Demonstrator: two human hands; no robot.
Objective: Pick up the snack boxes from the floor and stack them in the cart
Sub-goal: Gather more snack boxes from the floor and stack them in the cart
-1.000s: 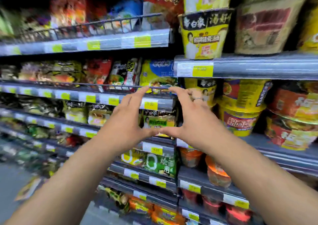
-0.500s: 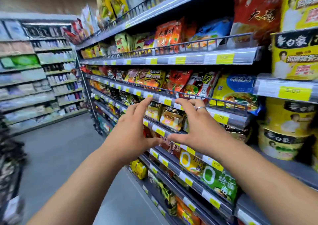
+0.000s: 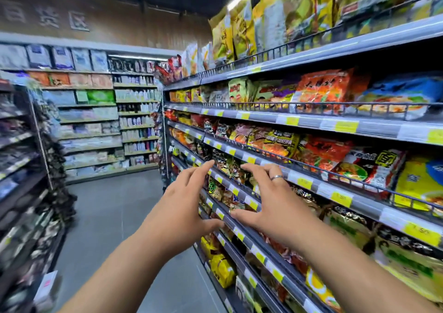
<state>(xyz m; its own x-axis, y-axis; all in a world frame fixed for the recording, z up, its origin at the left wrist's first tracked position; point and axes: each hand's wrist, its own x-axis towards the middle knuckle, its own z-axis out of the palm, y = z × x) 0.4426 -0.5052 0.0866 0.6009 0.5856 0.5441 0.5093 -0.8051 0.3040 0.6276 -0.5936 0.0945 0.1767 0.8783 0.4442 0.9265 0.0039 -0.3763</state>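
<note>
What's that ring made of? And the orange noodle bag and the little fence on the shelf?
The ring on the right hand looks like silvery polished metal; it glints. The orange noodle bag seems glossy plastic film, crinkled and shiny. The little fence looks like dark-coated metal wire, thin.

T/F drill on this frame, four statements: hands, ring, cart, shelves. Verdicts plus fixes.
1. The left hand and right hand both hold nothing. True.
2. The ring is on the left hand. False: it is on the right hand.
3. A cart stands on the floor ahead. False: no cart is in view.
4. Packets fill the shelves on the right. True.
</note>
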